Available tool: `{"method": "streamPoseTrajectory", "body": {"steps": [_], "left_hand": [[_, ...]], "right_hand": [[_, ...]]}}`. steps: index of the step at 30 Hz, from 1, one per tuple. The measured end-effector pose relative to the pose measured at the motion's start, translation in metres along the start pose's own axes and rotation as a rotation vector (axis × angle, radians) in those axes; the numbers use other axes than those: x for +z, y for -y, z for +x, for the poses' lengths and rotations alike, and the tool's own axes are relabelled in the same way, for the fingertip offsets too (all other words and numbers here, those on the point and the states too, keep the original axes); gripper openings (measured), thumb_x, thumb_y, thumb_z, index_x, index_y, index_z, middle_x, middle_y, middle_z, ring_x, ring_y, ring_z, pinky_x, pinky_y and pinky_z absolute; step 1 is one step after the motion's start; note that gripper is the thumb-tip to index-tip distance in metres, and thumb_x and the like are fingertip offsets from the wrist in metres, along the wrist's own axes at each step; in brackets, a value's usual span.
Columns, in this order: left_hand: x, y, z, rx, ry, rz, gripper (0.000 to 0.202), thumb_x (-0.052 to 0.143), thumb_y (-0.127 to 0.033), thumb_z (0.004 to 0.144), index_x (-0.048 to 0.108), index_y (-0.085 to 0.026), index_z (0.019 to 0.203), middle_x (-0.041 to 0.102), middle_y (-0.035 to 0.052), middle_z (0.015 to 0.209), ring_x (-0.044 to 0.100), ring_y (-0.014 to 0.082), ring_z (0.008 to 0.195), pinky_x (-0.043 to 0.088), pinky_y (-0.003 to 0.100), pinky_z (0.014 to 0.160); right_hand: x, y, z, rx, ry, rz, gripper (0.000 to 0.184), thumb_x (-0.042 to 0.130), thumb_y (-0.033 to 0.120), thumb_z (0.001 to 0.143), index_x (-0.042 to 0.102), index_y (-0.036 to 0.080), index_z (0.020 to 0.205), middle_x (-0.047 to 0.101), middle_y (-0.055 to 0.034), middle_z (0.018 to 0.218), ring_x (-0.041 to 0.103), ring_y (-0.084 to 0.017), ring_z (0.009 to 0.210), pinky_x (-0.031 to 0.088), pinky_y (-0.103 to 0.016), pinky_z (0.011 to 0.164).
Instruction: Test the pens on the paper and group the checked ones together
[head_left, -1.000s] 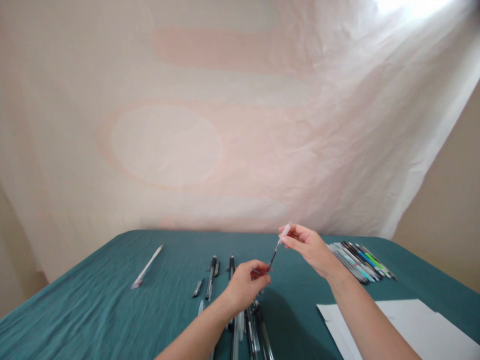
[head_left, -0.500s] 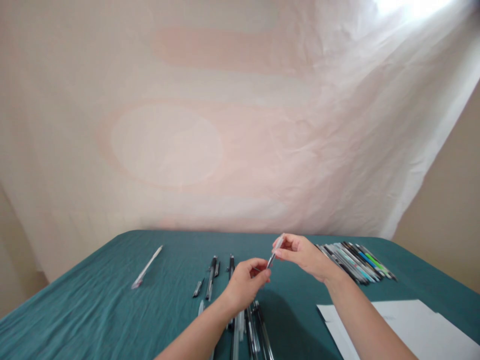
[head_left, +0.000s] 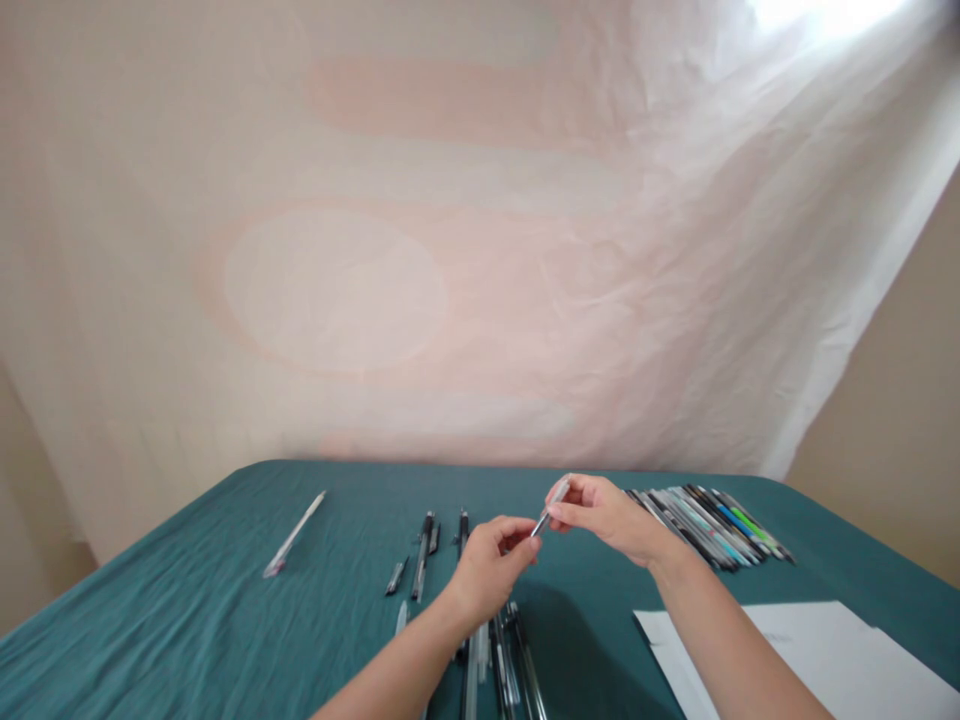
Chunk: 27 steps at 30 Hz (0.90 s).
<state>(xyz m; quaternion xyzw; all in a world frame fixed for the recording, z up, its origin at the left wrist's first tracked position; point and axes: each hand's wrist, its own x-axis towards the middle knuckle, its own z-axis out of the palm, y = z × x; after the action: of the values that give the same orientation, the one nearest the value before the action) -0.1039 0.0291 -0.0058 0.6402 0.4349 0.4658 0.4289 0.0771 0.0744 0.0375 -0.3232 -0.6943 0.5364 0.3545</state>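
Observation:
My right hand [head_left: 607, 515] pinches a clear pen barrel [head_left: 555, 498] above the teal table, its tip pointing down and left. Close below it, my left hand [head_left: 489, 572] is curled, thumb and forefinger pressed together at the barrel's lower end [head_left: 534, 530]; what they grip is too small to make out. Under my left wrist lies a bundle of black and clear pens [head_left: 504, 660]. Two black pens [head_left: 424, 552] and a small cap [head_left: 395, 577] lie just left of my left hand.
A row of coloured pens [head_left: 709, 525] lies at the right. A single white pen [head_left: 294, 534] sits far left. White paper sheets [head_left: 810, 655] cover the near right corner of the teal tablecloth [head_left: 187, 620]. A pale sheet hangs behind.
My right hand has come down and left with the clear barrel, closing onto my left hand; the dark part that showed between the hands has nearly vanished.

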Motion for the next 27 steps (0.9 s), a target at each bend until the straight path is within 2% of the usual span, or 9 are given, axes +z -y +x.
{"method": "streamPoseTrajectory", "body": {"steps": [6, 10, 12, 14, 16, 18, 22, 27], "left_hand": [[-0.003, -0.007, -0.002, 0.074, -0.121, 0.104, 0.022, 0.058, -0.03, 0.074, 0.07, -0.018, 0.089, 0.057, 0.0033, 0.074, 0.05, 0.0157, 0.068, 0.038, 0.025, 0.063], [-0.003, -0.008, -0.002, 0.088, -0.141, 0.114, 0.021, 0.059, -0.029, 0.073, 0.07, -0.02, 0.089, 0.058, 0.0035, 0.075, 0.051, 0.0162, 0.07, 0.037, 0.025, 0.064], [-0.004, -0.006, -0.001, 0.081, -0.143, 0.1, 0.022, 0.06, -0.03, 0.073, 0.07, -0.019, 0.089, 0.059, 0.0038, 0.076, 0.051, 0.016, 0.07, 0.038, 0.025, 0.064], [-0.005, -0.002, 0.001, 0.062, -0.147, 0.074, 0.024, 0.06, -0.031, 0.073, 0.07, -0.018, 0.091, 0.06, 0.0043, 0.076, 0.051, 0.0161, 0.069, 0.039, 0.025, 0.065], [-0.005, 0.002, 0.003, 0.034, -0.15, 0.038, 0.028, 0.06, -0.033, 0.073, 0.069, -0.016, 0.093, 0.062, 0.0053, 0.078, 0.052, 0.0165, 0.07, 0.04, 0.026, 0.066], [-0.005, 0.004, 0.004, 0.004, -0.146, -0.003, 0.031, 0.061, -0.035, 0.072, 0.068, -0.014, 0.095, 0.063, 0.0063, 0.08, 0.053, 0.0167, 0.071, 0.041, 0.026, 0.065], [-0.001, 0.001, 0.002, -0.053, -0.129, -0.086, 0.037, 0.061, -0.037, 0.071, 0.067, -0.012, 0.097, 0.064, 0.0058, 0.075, 0.053, 0.0154, 0.065, 0.042, 0.025, 0.06], [0.003, -0.007, 0.0, -0.109, -0.147, -0.158, 0.037, 0.067, -0.037, 0.066, 0.068, -0.011, 0.092, 0.061, 0.0029, 0.066, 0.051, 0.0136, 0.061, 0.041, 0.024, 0.057]], "right_hand": [[0.003, 0.001, -0.001, 0.006, -0.065, -0.091, 0.027, 0.065, 0.042, 0.07, 0.056, 0.017, 0.07, 0.063, -0.0002, 0.062, 0.059, -0.014, 0.06, 0.045, -0.027, 0.062], [0.004, 0.001, -0.001, 0.062, -0.054, -0.089, 0.035, 0.058, 0.05, 0.073, 0.054, 0.016, 0.065, 0.064, -0.002, 0.062, 0.059, -0.014, 0.057, 0.046, -0.028, 0.059], [0.002, 0.001, -0.002, 0.064, -0.017, -0.073, 0.033, 0.058, 0.048, 0.074, 0.058, 0.015, 0.073, 0.065, -0.003, 0.067, 0.06, -0.014, 0.06, 0.046, -0.028, 0.06], [-0.002, 0.002, -0.003, 0.045, 0.018, -0.035, 0.034, 0.063, 0.043, 0.072, 0.059, 0.015, 0.092, 0.065, -0.0041, 0.079, 0.06, -0.014, 0.064, 0.047, -0.029, 0.063], [-0.004, 0.004, -0.005, 0.015, 0.03, 0.022, 0.045, 0.066, 0.038, 0.07, 0.053, 0.019, 0.109, 0.063, -0.0056, 0.095, 0.06, -0.013, 0.069, 0.048, -0.03, 0.066], [-0.004, 0.006, -0.005, -0.009, 0.029, 0.081, 0.047, 0.064, 0.038, 0.073, 0.051, 0.022, 0.115, 0.06, -0.0072, 0.107, 0.06, -0.013, 0.073, 0.047, -0.031, 0.07], [0.003, 0.007, -0.003, -0.025, 0.006, 0.161, 0.036, 0.06, 0.041, 0.075, 0.058, 0.02, 0.105, 0.062, -0.0082, 0.107, 0.059, -0.012, 0.072, 0.047, -0.03, 0.07], [0.008, 0.0, 0.003, -0.002, -0.14, 0.097, 0.028, 0.064, 0.043, 0.071, 0.059, 0.016, 0.078, 0.066, -0.0026, 0.076, 0.058, -0.012, 0.064, 0.046, -0.027, 0.064]]}}
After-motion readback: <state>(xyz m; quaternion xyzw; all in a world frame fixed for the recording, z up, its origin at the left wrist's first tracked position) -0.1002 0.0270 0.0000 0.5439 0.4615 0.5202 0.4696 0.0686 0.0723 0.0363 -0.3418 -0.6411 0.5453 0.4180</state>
